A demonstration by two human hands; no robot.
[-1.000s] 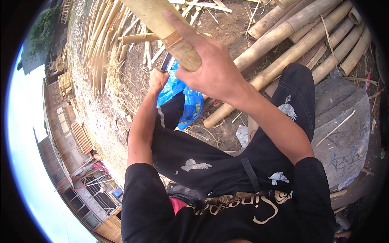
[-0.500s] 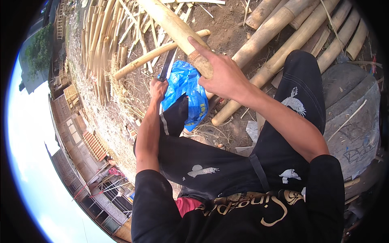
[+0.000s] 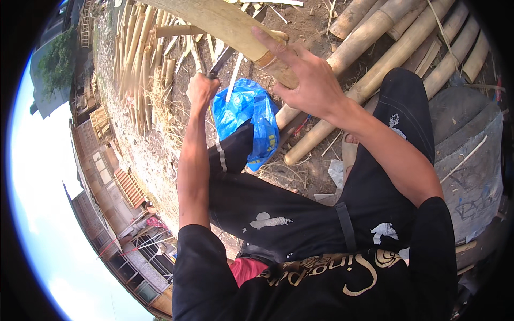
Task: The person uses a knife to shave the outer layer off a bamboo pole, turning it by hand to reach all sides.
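My left hand (image 3: pixel 201 90) is closed round the handle of a long-bladed knife (image 3: pixel 221 62), whose blade points up and right beneath a thick bamboo pole (image 3: pixel 227 31). My right hand (image 3: pixel 321 85) grips the near end of that pole, its index finger stretched along the top and the thumb at the cut end. The pole slants away to the upper left and hides part of the blade's tip. Below the knife, a blue plastic bag (image 3: pixel 235 109) covers my left lower leg. A thin pale bamboo strip (image 3: pixel 234 77) shows between the knife and the bag.
Several thick bamboo poles (image 3: pixel 369 83) lie on the dirt to the right. Split bamboo pieces (image 3: pixel 131 64) are piled at the far left. A grey sheet (image 3: pixel 466 160) lies beside my right knee. Wooden buildings (image 3: pixel 101 166) stand at the left.
My left hand and the knife have moved forward, closer under the pole. The pole's near end has shifted slightly right in my right hand. The thinner bamboo crosspiece has also shifted forward behind the pole.
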